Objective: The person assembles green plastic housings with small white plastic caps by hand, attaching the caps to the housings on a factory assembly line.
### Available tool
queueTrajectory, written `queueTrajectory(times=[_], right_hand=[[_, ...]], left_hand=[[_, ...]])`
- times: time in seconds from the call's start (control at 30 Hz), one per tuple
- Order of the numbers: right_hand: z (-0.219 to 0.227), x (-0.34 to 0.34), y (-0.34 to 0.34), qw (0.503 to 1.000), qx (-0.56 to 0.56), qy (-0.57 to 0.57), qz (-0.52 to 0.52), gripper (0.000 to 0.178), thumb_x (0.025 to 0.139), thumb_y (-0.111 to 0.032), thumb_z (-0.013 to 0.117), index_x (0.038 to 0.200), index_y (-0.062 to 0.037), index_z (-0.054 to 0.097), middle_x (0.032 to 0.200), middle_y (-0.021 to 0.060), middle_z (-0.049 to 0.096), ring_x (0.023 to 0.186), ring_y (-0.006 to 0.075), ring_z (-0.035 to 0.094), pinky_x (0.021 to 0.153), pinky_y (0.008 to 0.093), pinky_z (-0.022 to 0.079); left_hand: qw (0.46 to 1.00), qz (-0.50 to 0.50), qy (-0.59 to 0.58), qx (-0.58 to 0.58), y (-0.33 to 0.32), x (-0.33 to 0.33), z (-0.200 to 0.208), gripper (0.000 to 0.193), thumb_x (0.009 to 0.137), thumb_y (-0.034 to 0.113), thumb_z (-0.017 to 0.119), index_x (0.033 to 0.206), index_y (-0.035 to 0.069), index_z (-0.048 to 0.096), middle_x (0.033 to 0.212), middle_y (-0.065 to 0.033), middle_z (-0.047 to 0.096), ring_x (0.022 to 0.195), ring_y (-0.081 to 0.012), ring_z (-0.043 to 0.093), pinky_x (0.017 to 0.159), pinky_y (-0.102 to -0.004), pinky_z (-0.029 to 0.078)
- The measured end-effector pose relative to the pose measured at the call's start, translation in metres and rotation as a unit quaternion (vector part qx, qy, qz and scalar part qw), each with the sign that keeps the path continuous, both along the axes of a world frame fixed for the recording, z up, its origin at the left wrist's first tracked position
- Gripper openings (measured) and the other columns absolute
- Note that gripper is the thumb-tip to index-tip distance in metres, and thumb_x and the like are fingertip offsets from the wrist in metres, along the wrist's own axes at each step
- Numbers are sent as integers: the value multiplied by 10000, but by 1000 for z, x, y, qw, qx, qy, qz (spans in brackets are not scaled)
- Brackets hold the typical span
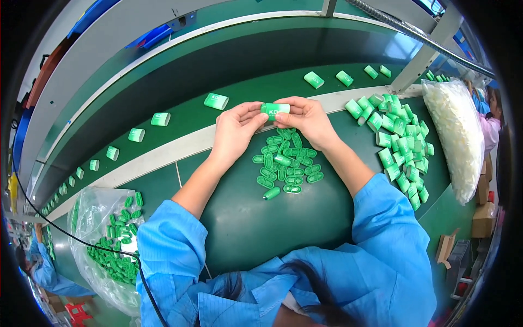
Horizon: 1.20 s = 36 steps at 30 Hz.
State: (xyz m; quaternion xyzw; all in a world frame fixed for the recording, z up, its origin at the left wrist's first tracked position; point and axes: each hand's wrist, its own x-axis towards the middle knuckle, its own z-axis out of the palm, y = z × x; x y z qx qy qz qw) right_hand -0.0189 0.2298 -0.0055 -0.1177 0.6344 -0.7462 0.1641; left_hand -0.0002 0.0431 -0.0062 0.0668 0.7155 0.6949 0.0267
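Note:
A small green-and-white printed sleeve (279,108) is held up between both hands above the bench, with a darker green end showing at its left. My left hand (237,124) pinches that left end between thumb and fingers. My right hand (308,121) grips the right end, its thumb across the front face. Just below the hands lies a loose pile of green, rounded oblong pieces (283,160), with one piece (271,193) apart at the near edge. To the right is a heap of open-ended green sleeves (402,143).
A conveyor belt (261,87) behind a pale rail (141,157) carries spaced-out green sleeves (216,101). At left, a clear bag (90,210) holds more oblong pieces. A full plastic bag (452,136) of pale items stands at right. A thin black cable (76,238) crosses the left side.

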Motion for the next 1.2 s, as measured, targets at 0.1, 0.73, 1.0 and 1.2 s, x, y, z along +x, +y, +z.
queueTrajectory(times=[0.1,0.73,1.0,1.2], right_hand=[[1,5,-4,1000,-6,15,-22,288,817,-31,628,1090,31,562,970,105,638,831,141,624,738,247,528],[10,-43,0,847,400,320,-139,398,773,-286,672,1030,12,613,947,142,647,791,207,633,726,320,499],[6,-99,26,718,640,259,-86,436,687,-184,648,1095,-38,595,1052,173,592,989,325,550,907,373,439],[10,-58,36,761,531,332,-169,381,651,-152,667,1015,-50,627,918,146,591,851,327,569,788,383,463]], left_hand=[[1000,-11,21,-15,-1,0,-2,352,835,72,614,1153,-58,535,996,-129,641,889,-147,622,771,-260,523],[945,54,157,-280,-1,-36,0,310,775,193,598,979,-40,617,787,-182,649,727,-300,646,696,-338,510],[850,65,278,-444,-14,-65,1,299,794,113,540,1073,26,604,1034,-140,566,991,-288,503,910,-368,404],[839,-163,350,-383,29,-25,15,224,824,90,514,1010,16,613,1037,-115,576,952,-291,518,882,-376,424]])
